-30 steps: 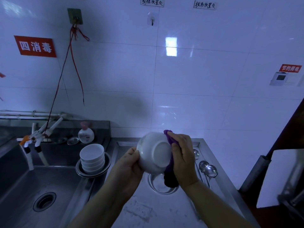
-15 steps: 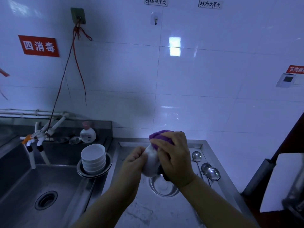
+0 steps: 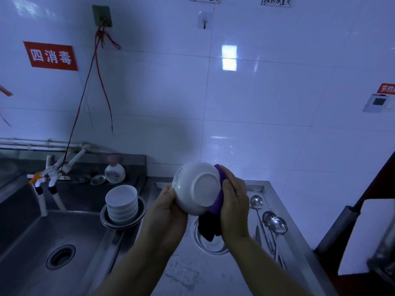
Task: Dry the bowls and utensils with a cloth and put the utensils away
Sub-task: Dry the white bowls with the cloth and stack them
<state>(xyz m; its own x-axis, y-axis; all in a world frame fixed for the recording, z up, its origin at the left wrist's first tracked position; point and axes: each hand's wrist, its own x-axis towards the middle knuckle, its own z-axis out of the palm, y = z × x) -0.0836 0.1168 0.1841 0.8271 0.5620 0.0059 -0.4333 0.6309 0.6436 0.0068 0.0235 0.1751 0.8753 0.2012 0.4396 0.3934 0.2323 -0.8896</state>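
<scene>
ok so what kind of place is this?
Probably the dishwashing area of a canteen or commercial kitchen: a stainless steel sink and counter, a white tiled wall with red station signs, a stack of identical white bowls, and ladles laid out.

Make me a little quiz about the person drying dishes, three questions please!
1. True or false: the white bowl being held shows its bottom to the camera.
2. What colour is the cloth that the right hand presses against the bowl? A) yellow B) purple C) green
3. Fill in: the stack of white bowls sits in a metal dish to the ____ of the left hand.

Key
1. True: its round foot faces us.
2. B, purple.
3. Left, at the edge of the sink. The metal spoons lie on the other side, by the right hand.
</scene>
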